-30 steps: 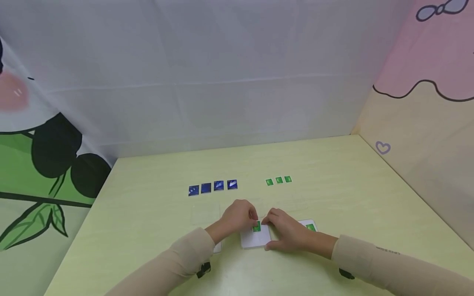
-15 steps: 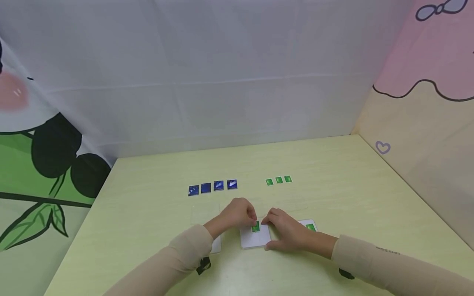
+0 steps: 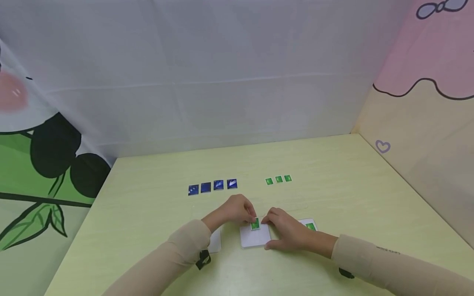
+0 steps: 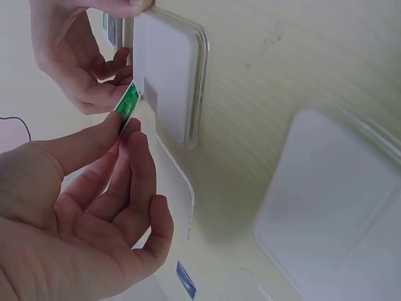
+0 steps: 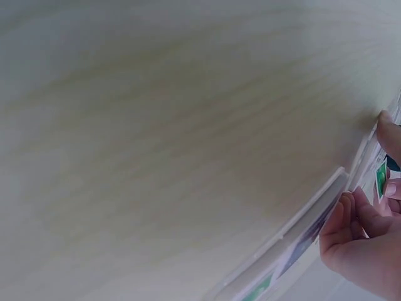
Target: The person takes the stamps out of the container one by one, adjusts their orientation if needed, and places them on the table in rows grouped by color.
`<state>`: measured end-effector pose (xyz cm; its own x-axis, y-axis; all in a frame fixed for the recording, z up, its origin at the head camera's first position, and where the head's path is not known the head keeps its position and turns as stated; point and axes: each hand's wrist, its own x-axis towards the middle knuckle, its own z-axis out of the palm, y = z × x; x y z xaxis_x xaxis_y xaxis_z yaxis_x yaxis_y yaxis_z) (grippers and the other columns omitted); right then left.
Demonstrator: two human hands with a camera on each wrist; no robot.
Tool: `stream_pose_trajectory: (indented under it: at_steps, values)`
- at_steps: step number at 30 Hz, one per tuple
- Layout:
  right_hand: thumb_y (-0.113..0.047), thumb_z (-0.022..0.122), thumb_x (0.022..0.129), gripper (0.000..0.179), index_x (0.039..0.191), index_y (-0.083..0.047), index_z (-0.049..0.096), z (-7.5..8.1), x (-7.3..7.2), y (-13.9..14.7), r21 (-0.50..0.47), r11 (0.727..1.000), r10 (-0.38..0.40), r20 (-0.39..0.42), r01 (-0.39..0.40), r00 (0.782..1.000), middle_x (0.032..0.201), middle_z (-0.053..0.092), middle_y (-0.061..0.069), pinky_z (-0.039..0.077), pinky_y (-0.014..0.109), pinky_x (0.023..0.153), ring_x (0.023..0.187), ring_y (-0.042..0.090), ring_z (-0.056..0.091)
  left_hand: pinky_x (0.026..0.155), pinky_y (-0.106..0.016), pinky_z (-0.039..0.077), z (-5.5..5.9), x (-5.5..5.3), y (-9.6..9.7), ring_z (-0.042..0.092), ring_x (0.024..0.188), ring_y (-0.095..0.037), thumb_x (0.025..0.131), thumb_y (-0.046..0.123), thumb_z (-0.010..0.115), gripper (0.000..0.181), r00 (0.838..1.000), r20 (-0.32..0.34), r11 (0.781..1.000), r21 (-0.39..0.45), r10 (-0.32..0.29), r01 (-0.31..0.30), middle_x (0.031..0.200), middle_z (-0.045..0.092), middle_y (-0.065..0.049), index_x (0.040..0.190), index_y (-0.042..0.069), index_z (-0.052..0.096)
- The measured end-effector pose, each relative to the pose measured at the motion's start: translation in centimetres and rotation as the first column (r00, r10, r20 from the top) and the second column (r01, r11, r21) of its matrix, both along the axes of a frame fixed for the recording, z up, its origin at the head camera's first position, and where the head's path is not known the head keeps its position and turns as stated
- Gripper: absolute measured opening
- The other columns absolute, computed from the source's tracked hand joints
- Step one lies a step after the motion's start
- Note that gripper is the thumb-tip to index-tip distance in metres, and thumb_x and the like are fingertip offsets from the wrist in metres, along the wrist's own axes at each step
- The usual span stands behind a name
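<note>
My left hand (image 3: 238,209) pinches a small green picture card with a white border (image 3: 255,224) between thumb and forefinger. In the left wrist view the green card (image 4: 128,103) is tilted, its far edge close to the side of a flat white case (image 4: 166,72) with rounded corners. In the head view that white case (image 3: 255,238) lies on the table under the green card. My right hand (image 3: 290,231) grips the case at its right side, thumb at the near corner and fingertips at the far corner. Those fingers (image 5: 351,219) also show in the right wrist view.
Another white case (image 3: 215,241) lies left, partly behind the left forearm. A third case (image 3: 310,224) bearing a green picture is partly hidden by the right hand. Farther back on the table (image 3: 148,213) are several blue picture squares (image 3: 205,187) and three green ones (image 3: 279,179).
My left hand has shifted slightly away from me, and the green card in it has moved with it toward the case's far edge. The right hand has stayed in place.
</note>
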<state>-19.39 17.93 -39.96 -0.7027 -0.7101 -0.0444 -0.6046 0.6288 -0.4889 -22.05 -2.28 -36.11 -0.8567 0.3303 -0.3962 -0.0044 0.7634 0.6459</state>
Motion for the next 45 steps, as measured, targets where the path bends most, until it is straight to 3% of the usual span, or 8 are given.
stream_pose_trajectory:
  at_steps: [15, 23, 38, 45]
  values:
    - [-0.038, 0.081, 0.074, 0.055, 0.114, -0.006, 0.061, 0.1, 0.0, 0.1, -0.003, 1.000, 0.001, -0.009, -0.001, 1.000, 0.109, 0.056, -0.001, 0.048, 0.031, 0.094, 0.102, 0.011, 0.050, 0.060, -0.018, 0.045, 0.4, -0.7, -0.4, 0.056, 0.063, -0.009, 0.082, 0.010, 0.074, 0.005, 0.999, 0.043, 1.000, 0.017, 0.005, -0.005, 0.070, 0.069, -0.002, 0.081, 0.005, 0.074]
    - [-0.039, 0.081, 0.074, 0.055, 0.115, -0.008, 0.061, 0.2, 0.1, -0.1, 0.012, 1.000, -0.014, 0.027, 0.014, 1.000, 0.109, 0.055, -0.002, 0.048, 0.031, 0.095, 0.103, 0.011, 0.049, 0.064, -0.023, 0.052, 0.6, -1.1, -0.7, 0.059, 0.065, -0.009, 0.082, 0.011, 0.074, 0.006, 0.997, 0.078, 0.999, 0.029, 0.012, -0.014, 0.072, 0.071, -0.001, 0.082, 0.005, 0.075]
    - [-0.036, 0.081, 0.075, 0.054, 0.114, -0.006, 0.061, 0.1, 0.2, 0.0, -0.018, 1.000, 0.009, 0.011, -0.008, 1.000, 0.108, 0.055, 0.000, 0.048, 0.031, 0.094, 0.101, 0.012, 0.049, 0.068, -0.025, 0.053, 1.0, -1.5, -1.0, 0.061, 0.066, -0.011, 0.083, 0.010, 0.073, 0.007, 0.992, 0.123, 0.997, 0.075, 0.025, -0.035, 0.077, 0.074, -0.005, 0.085, 0.004, 0.075]
    - [-0.039, 0.080, 0.075, 0.055, 0.115, -0.007, 0.061, 0.2, 0.0, 0.0, 0.006, 1.000, -0.003, 0.013, 0.003, 1.000, 0.110, 0.056, -0.002, 0.048, 0.031, 0.096, 0.103, 0.011, 0.050, 0.069, -0.026, 0.052, 1.6, -1.9, -1.1, 0.060, 0.067, -0.011, 0.084, 0.012, 0.072, 0.007, 0.993, 0.121, 0.999, 0.042, 0.008, -0.013, 0.077, 0.073, -0.002, 0.086, 0.005, 0.075]
